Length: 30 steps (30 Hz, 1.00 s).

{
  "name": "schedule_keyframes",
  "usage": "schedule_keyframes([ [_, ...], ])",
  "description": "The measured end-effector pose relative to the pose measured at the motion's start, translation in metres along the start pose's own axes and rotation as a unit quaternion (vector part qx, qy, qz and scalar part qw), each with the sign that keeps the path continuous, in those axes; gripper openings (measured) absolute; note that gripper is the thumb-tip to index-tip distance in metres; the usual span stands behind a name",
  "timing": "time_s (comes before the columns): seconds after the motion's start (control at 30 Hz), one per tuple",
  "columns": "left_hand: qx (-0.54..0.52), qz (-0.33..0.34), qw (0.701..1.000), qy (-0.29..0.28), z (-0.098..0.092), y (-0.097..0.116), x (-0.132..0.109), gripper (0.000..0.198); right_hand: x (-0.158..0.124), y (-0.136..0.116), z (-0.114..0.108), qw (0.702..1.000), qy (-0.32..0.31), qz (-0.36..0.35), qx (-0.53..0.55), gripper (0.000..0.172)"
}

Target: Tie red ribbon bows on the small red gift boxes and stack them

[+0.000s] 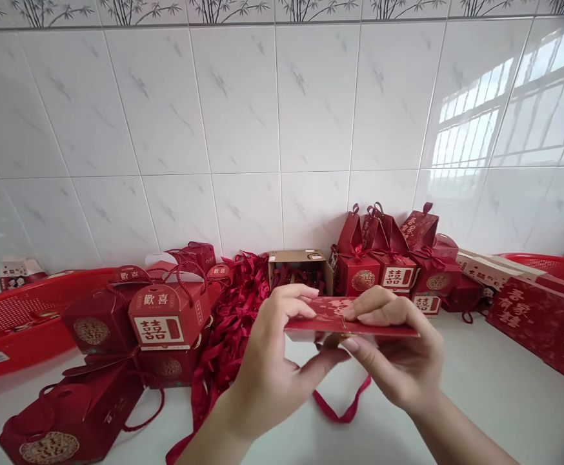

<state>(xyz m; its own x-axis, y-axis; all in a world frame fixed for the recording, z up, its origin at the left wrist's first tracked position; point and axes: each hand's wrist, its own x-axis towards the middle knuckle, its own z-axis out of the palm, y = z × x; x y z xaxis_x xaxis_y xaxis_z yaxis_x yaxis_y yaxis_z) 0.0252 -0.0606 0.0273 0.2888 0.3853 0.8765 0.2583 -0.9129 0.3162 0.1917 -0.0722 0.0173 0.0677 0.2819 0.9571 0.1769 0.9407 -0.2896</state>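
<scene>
Gripping a flat red carton (323, 313) with both hands, left hand (267, 368) pinched on its left edge, right hand (393, 349) clamped over the right half, just above the counter (480, 400). Got a red ribbon (344, 410) looping down under it. Pretty open right below and toward the near edge. Hemmed in left by red gift boxes (166, 316) and a ribbon pile (233, 316), behind by a cardboard box (301, 265), right by a long red box (543, 323).

White counter (480, 400) with red gift boxes (166, 316), ribbons (233, 303), perhaps baskets (20, 323).
</scene>
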Motion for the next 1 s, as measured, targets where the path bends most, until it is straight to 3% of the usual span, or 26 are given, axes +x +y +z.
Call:
schedule_keyframes([
  [0.13,0.078,0.027,0.996,0.041,-0.007,-0.002,0.003,0.049,0.001,-0.001,-0.005,0.995,-0.011,-0.082,-0.049,0.027],
  [0.23,0.101,-0.058,0.993,0.017,-0.02,0.002,0.006,0.049,0.004,-0.001,-0.009,0.994,0.005,-0.083,-0.07,0.027],
  [0.3,0.124,-0.09,0.988,-0.024,-0.033,0.005,0.008,0.029,0.006,0.001,-0.011,0.993,0.016,-0.081,-0.081,0.028],
  [0.37,0.149,-0.075,0.984,-0.059,-0.047,0.009,0.011,0.007,0.008,0.003,-0.013,0.992,0.026,-0.077,-0.098,0.028],
  [0.47,0.129,-0.031,0.99,-0.053,-0.066,0.014,0.012,0.008,0.011,0.005,-0.014,0.989,0.01,-0.076,-0.122,0.026],
  [0.53,0.065,-0.004,0.998,-0.02,-0.072,0.019,0.011,0.009,0.012,0.005,-0.013,0.989,-0.05,-0.08,-0.117,0.025],
  [0.63,-0.059,0.001,0.997,0.042,-0.068,0.027,0.008,0.01,0.01,0.001,-0.008,0.979,-0.155,-0.101,-0.082,0.025],
  [0.77,-0.175,-0.111,0.973,0.101,-0.051,0.032,0.007,0.033,0.007,-0.004,-0.002,0.972,-0.189,-0.123,-0.061,0.025],
  [0.87,-0.167,-0.164,0.97,0.063,-0.045,0.031,0.008,0.029,0.007,-0.005,-0.002,0.971,-0.188,-0.127,-0.071,0.025],
  [1.0,-0.11,-0.167,0.98,-0.021,-0.048,0.026,0.006,0.005,0.007,-0.004,-0.003,0.972,-0.185,-0.122,-0.078,0.024],
])
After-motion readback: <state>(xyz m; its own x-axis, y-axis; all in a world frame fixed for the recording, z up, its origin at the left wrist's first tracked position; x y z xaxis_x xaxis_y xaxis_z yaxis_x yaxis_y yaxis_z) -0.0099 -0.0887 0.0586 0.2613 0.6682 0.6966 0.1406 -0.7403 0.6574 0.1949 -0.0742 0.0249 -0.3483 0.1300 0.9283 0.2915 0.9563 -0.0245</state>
